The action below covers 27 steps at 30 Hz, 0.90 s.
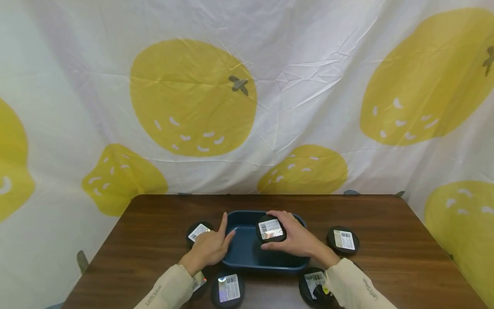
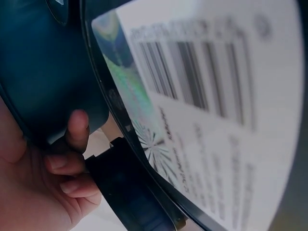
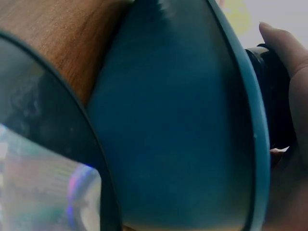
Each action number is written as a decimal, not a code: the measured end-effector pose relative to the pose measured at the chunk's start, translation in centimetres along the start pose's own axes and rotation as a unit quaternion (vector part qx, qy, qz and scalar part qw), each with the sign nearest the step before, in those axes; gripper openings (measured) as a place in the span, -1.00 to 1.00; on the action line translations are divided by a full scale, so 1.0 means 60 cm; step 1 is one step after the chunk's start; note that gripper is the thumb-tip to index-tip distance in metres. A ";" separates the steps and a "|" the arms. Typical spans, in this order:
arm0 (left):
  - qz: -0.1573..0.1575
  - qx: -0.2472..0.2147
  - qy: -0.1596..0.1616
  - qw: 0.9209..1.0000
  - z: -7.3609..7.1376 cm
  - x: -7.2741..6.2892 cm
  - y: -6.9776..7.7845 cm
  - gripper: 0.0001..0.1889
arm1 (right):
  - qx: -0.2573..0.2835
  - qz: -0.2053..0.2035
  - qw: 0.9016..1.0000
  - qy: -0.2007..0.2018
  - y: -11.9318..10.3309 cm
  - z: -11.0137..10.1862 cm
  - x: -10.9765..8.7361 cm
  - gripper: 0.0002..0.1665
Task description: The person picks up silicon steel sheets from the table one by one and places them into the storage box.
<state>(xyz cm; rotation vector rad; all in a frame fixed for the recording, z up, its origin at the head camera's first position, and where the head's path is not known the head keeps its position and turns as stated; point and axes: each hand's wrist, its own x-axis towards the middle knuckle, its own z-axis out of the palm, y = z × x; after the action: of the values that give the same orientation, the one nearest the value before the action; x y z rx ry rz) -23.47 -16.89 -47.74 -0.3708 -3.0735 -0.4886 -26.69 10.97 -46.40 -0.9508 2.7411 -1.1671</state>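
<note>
Above the right half of a blue tray, my right hand grips a round black container with a white barcode label facing up. The right wrist view shows that hand beyond the tray rim. My left hand holds the tray's left side, thumb over the inside and index finger stretched along the outer edge. Curled fingers of this hand appear in the left wrist view, close to a black container. Just behind the left hand lies another black container.
More labelled black containers lie around the tray: one at front left, one partly under the left sleeve, one at front right and one to the right. A fruit-patterned cloth hangs behind the wooden table.
</note>
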 end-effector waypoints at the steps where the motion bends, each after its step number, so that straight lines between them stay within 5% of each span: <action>1: 0.000 0.001 0.001 1.000 0.001 0.000 0.000 -0.28 | -0.001 -0.001 1.000 -0.004 0.000 0.002 0.001 0.12; 27: -0.005 0.006 -0.004 1.000 0.000 0.000 0.004 -0.28 | -0.052 0.013 0.995 -0.087 0.006 0.043 0.014 0.12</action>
<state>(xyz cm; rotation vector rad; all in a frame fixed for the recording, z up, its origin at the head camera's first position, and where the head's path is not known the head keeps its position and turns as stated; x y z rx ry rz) -23.42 -16.70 -47.66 -0.3575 -3.0870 -0.4706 -26.94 9.01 -48.31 -0.9742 2.6882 -0.8985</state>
